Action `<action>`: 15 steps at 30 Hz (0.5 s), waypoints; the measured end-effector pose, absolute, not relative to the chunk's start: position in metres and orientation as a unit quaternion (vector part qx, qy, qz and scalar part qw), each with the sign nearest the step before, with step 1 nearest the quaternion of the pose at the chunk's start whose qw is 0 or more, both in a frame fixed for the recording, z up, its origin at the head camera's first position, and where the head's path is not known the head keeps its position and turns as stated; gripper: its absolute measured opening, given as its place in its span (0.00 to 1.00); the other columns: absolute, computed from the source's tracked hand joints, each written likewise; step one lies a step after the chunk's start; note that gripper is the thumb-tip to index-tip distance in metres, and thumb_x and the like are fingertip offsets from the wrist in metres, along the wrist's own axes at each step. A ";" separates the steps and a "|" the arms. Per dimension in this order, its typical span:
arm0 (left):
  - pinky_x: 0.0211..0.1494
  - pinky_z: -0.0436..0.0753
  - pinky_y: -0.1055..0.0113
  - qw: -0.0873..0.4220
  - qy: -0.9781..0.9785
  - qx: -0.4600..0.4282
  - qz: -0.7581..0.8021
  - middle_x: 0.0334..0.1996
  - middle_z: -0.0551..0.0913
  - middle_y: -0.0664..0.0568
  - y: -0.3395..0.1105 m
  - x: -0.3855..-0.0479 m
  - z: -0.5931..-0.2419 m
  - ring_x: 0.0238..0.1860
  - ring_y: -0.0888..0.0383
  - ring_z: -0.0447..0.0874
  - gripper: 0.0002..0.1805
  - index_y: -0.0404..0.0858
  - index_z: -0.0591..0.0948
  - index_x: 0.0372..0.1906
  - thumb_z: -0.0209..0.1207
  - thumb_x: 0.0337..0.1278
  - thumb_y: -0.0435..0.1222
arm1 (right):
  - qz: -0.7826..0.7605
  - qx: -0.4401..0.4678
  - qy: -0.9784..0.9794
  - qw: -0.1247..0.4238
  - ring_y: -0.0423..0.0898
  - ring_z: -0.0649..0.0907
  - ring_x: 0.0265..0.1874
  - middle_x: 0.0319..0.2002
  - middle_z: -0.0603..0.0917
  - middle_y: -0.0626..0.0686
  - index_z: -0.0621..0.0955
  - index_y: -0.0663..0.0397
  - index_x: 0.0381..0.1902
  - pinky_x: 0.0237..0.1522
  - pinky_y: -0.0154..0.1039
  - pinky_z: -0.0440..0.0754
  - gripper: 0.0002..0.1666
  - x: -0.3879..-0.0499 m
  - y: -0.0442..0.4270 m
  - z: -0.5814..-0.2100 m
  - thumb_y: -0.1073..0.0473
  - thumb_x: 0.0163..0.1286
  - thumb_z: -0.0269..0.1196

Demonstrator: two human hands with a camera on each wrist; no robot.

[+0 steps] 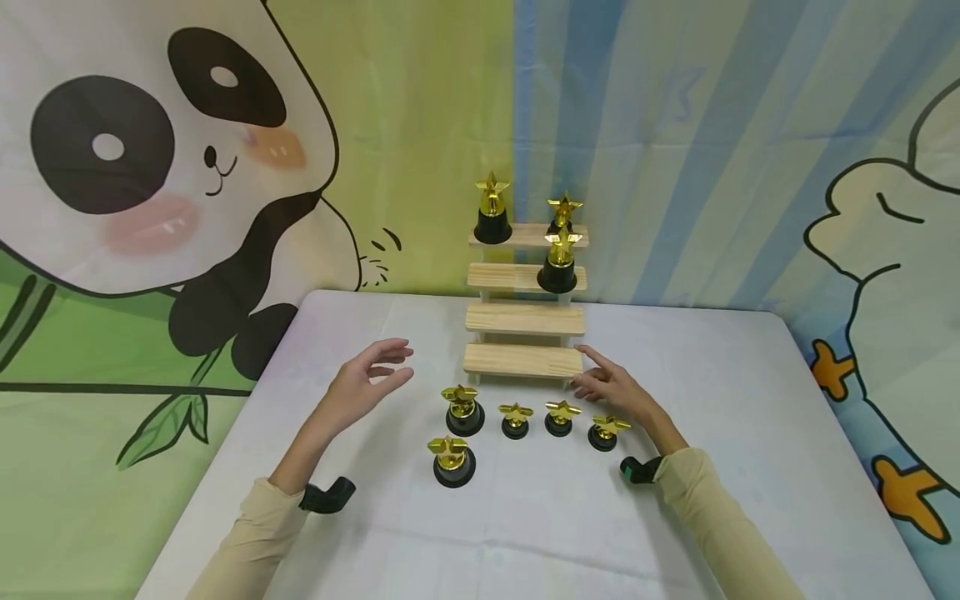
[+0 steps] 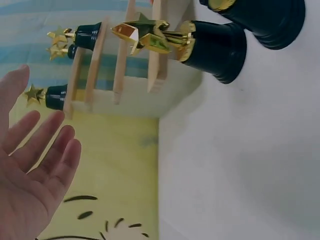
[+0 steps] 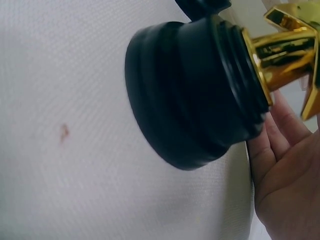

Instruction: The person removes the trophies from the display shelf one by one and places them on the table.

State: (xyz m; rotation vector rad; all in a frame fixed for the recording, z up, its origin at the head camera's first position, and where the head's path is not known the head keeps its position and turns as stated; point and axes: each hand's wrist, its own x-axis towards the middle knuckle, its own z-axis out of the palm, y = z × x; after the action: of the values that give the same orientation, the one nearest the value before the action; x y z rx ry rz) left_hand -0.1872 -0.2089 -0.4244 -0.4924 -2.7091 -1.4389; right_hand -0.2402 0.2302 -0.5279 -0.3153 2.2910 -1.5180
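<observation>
My left hand (image 1: pixel 362 385) hovers over the table left of a small wooden step rack (image 1: pixel 522 360), its fingers relaxed and holding nothing. Near the rack's lower right end is my right hand (image 1: pixel 617 388); its index finger points at the bottom step, and whether it touches cannot be told. Two larger gold star trophies (image 1: pixel 464 411) with black bases stand on the table between my hands. Three smaller star trophies (image 1: pixel 558 418) form a row to their right, one close below my right hand. In the right wrist view, a trophy's black base (image 3: pixel 195 95) partly covers the fingers.
On the rack's top step stand a trophy (image 1: pixel 492 210) at left and another (image 1: pixel 563 210) at right. A further trophy (image 1: pixel 558 265) is on the step below, at right. A white cloth covers the table (image 1: pixel 720 375); a printed cartoon curtain (image 1: pixel 435 125) hangs behind it.
</observation>
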 end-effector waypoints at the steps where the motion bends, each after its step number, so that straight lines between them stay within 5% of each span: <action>1: 0.60 0.79 0.55 0.024 -0.878 -0.165 -0.449 0.57 0.81 0.48 -0.206 -0.191 -0.420 0.58 0.51 0.79 0.27 0.44 0.73 0.64 0.63 0.61 0.45 | -0.540 -0.114 0.813 0.185 0.55 0.86 0.45 0.51 0.83 0.69 0.52 0.42 0.77 0.48 0.46 0.85 0.41 -0.240 0.231 -0.528 0.49 0.74 0.56; 9: 0.61 0.78 0.54 0.080 -0.908 -0.243 -0.332 0.59 0.80 0.47 -0.177 -0.217 -0.389 0.60 0.51 0.77 0.31 0.39 0.73 0.64 0.66 0.58 0.44 | -0.545 -0.122 0.809 0.185 0.58 0.86 0.46 0.51 0.82 0.70 0.51 0.45 0.78 0.48 0.48 0.85 0.41 -0.238 0.231 -0.529 0.50 0.74 0.56; 15: 0.62 0.78 0.55 0.074 -0.912 -0.277 -0.294 0.59 0.79 0.46 -0.149 -0.240 -0.370 0.60 0.50 0.77 0.30 0.40 0.73 0.64 0.64 0.60 0.46 | -0.544 -0.122 0.809 0.187 0.58 0.86 0.46 0.51 0.82 0.70 0.51 0.44 0.78 0.48 0.49 0.85 0.41 -0.240 0.230 -0.527 0.50 0.74 0.56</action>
State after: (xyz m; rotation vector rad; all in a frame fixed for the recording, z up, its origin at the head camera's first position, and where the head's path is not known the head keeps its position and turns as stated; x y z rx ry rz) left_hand -0.2396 -0.1489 -0.3704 -0.8317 -2.7360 -0.8827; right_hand -0.2398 0.2299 -0.5273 -0.3431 2.2778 -1.5300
